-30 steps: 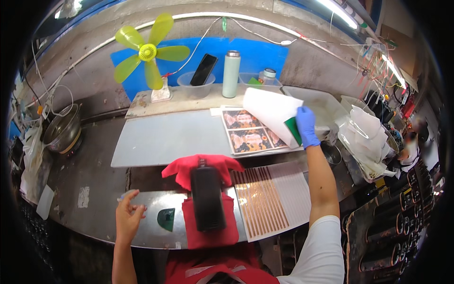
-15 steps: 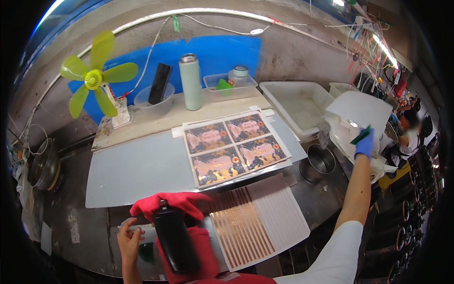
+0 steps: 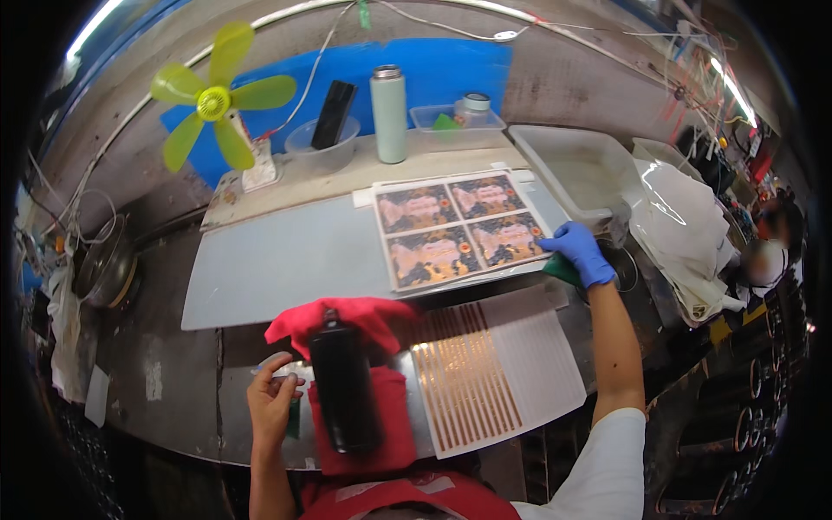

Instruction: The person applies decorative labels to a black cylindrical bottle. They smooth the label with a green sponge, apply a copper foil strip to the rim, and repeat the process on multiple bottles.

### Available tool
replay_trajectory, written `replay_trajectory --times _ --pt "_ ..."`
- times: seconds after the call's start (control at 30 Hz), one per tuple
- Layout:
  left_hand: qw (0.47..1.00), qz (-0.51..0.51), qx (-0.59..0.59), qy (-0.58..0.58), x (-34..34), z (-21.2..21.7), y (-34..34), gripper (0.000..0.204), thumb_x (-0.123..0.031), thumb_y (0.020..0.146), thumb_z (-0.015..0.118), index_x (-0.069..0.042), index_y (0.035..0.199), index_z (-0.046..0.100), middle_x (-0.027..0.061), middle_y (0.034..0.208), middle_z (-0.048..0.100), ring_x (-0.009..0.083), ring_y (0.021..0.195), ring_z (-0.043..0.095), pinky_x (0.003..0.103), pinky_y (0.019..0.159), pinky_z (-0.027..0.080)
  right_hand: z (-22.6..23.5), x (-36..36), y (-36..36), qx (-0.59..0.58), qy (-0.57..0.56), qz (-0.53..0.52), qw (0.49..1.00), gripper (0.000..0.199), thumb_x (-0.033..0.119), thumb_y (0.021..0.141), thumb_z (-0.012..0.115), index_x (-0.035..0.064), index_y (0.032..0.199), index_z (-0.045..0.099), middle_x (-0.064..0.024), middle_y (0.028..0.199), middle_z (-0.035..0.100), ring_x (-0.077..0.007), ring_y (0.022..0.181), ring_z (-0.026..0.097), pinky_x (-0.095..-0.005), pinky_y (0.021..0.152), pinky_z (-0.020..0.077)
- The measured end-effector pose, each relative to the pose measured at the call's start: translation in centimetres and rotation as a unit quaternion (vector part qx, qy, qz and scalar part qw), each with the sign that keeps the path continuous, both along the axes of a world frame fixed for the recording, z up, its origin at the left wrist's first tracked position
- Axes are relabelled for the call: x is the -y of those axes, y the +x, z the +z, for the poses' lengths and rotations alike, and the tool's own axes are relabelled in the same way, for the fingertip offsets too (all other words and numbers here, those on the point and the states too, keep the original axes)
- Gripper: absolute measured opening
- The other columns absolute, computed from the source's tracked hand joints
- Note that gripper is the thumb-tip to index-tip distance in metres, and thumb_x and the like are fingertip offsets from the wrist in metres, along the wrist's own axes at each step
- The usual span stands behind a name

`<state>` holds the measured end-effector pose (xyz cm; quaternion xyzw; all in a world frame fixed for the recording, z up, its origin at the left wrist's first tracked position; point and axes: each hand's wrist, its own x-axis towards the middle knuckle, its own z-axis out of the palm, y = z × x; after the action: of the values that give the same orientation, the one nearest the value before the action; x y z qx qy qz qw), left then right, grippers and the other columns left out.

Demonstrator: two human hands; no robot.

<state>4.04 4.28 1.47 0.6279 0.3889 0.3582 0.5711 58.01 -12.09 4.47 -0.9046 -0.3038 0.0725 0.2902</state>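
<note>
My right hand point(image 3: 582, 253), in a blue glove, holds a dark green flat piece point(image 3: 562, 269) under its fingers. Its fingertips reach the right edge of a printed sheet point(image 3: 461, 227) with several pink and dark picture panels. Bare and with its fingers apart, my left hand point(image 3: 274, 394) hovers left of a black bottle point(image 3: 341, 390). The bottle rests over a folded red cloth point(image 3: 394, 407), and more red cloth bunches behind its neck. Beside it lies a pale sheet of copper-coloured strips point(image 3: 468, 381). Something dark green shows partly behind my left hand.
A grey board point(image 3: 277, 269) lies under the printed sheet. Behind it stand a green fan point(image 3: 213, 104), a pale green flask point(image 3: 389, 117) and a clear bowl point(image 3: 299, 149). A translucent tub point(image 3: 568, 173) and crumpled white sheets point(image 3: 685, 225) are at the right.
My right hand has come left from the white sheets to the printed sheet's edge, still with the green piece. The view has shifted; my left hand and the bottle keep their places.
</note>
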Motion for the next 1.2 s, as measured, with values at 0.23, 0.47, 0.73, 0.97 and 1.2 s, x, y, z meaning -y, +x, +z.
replay_trajectory --times 0.23,0.47,0.73,0.97,1.2 --pt "0.997 -0.031 0.035 -0.054 1.1 -0.9 -1.6 0.034 -0.001 0.085 0.057 -0.001 0.118 0.052 0.0059 0.106 0.059 0.0122 0.083 0.062 0.024 0.066 0.051 0.1 -1.6 0.6 -0.036 -0.078 0.019 0.996 0.044 0.036 0.057 0.083 -0.0033 0.061 0.063 -0.0083 0.051 0.057 -0.0146 0.044 0.05 -0.0336 0.047 0.0411" --pt "0.992 -0.082 0.054 -0.077 0.3 -2.2 -1.7 0.034 -0.003 0.084 0.059 -0.001 0.118 0.052 0.0069 0.102 0.06 0.0118 0.081 0.061 0.024 0.066 0.051 -1.1 -1.3 1.4 0.041 -0.069 0.002 0.997 0.049 0.043 0.061 0.076 -0.004 0.067 0.065 -0.0179 0.06 0.061 -0.0247 0.051 0.058 -0.0371 0.053 0.0448" --pt "0.989 -0.119 0.027 -0.089 -1.9 -3.0 -1.6 0.037 -0.001 0.084 0.058 0.0 0.12 0.05 0.0066 0.106 0.058 0.0128 0.083 0.061 0.023 0.067 0.05 0.0 -2.4 -3.3 0.294 -0.161 -0.052 0.94 0.026 0.03 0.077 0.061 0.0056 0.077 0.069 -0.0191 0.078 0.063 -0.0365 0.072 0.061 -0.0429 0.067 0.0487" --pt "0.984 -0.118 0.074 -0.108 -1.4 -2.7 -0.7 0.044 0.0 0.084 0.058 0.0 0.126 0.044 0.0067 0.121 0.049 0.0114 0.092 0.057 0.024 0.075 0.049 0.7 -3.1 -4.9 0.37 -0.09 -0.038 0.924 0.015 0.022 0.078 0.058 0.008 0.075 0.063 -0.0169 0.076 0.062 -0.0359 0.072 0.061 -0.0443 0.065 0.0479" --pt "0.953 -0.154 0.15 -0.213 0.9 -0.8 1.4 0.093 -0.02 0.073 0.076 -0.002 0.141 0.015 0.0228 0.129 0.039 0.0283 0.119 0.043 0.038 0.101 0.033 3.2 -5.1 -11.1 0.289 0.073 0.05 0.953 0.015 0.019 0.082 0.061 0.0056 0.089 0.063 -0.0101 0.075 0.063 -0.0217 0.064 0.058 -0.0316 0.061 0.0461"
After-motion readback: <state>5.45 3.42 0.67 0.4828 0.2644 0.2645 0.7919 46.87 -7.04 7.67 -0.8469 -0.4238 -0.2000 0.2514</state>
